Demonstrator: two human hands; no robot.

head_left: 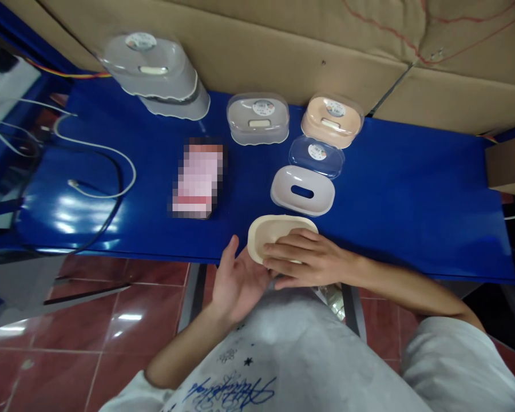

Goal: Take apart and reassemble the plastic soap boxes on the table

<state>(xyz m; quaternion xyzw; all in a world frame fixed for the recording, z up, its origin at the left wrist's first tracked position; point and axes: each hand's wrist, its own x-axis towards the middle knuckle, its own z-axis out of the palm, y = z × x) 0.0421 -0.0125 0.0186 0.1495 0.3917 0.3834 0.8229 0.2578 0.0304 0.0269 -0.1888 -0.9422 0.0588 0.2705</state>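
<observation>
A cream oval tray (261, 229), shaped like part of a soap box, sits at the front edge of the blue table. Over its near right part lies my right hand (306, 257), palm down, fingers stretched across the inside and the near rim. Close against the tray's near left side is my left hand (242, 283), palm up with the thumb spread; some of its fingertips are hidden under the right hand. Just beyond the tray rests a whitish oval piece (283, 189) with a slot in its middle. A clear lid (300, 163) with a round label lies behind that.
Lidded oval boxes stand along the back: a peach one (320, 129), a grey one (240, 129) and a grey stack (171, 80). A blurred-out phone-like object (199, 180) lies left of centre. Cables (131, 166) loop at the left; a cardboard box (508, 166) is far right.
</observation>
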